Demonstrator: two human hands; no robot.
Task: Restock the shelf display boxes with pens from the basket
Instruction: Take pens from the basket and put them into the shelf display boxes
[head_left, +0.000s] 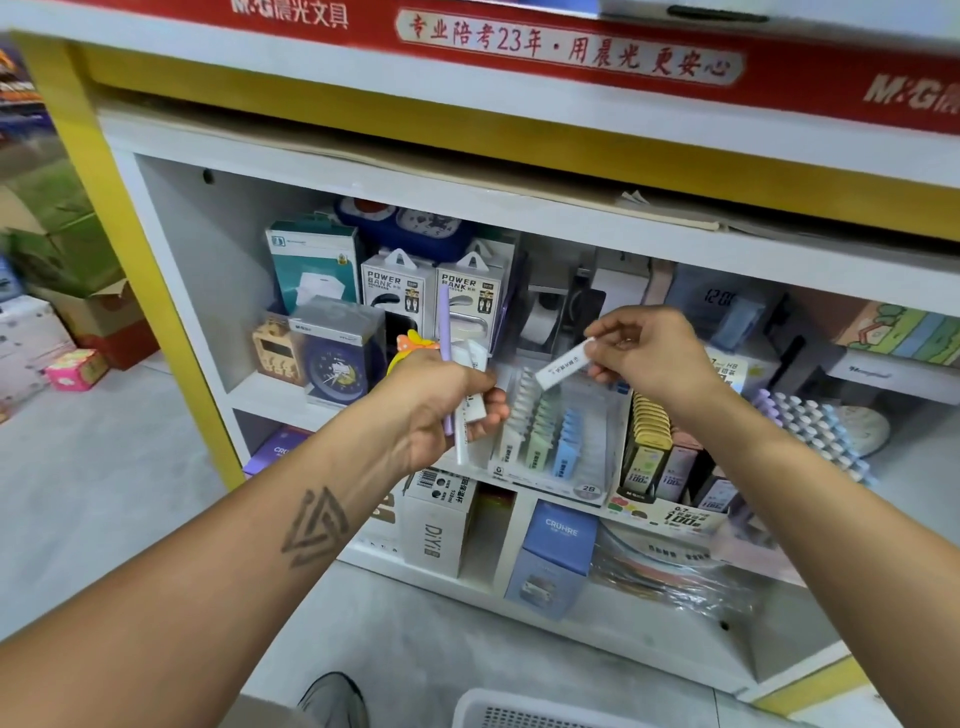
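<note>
Shelving in white with a yellow frame fills the view, a red banner running along its top edge. Both forearms reach forward and up from the lower corners toward the middle shelf, the left one bearing a triangular tattoo. On that shelf sits a clear display box with rows of white, green and blue packs, and just beside it on the right a dark display box of yellow and pale packs. Power bank boxes and a blue clock stand further left on the shelf above. At the bottom edge the white rim of the basket shows, near a grey shoe.

The left hand is turned palm inward, its grip closed around a bundle: a lilac pen standing upright, white pens and a yellow-and-orange topped one. The right hand hovers above the clear box, wrist bent down, thumb and fingertips pinching one end of a white pen that slants down to the left, apart from the bundle.
</note>
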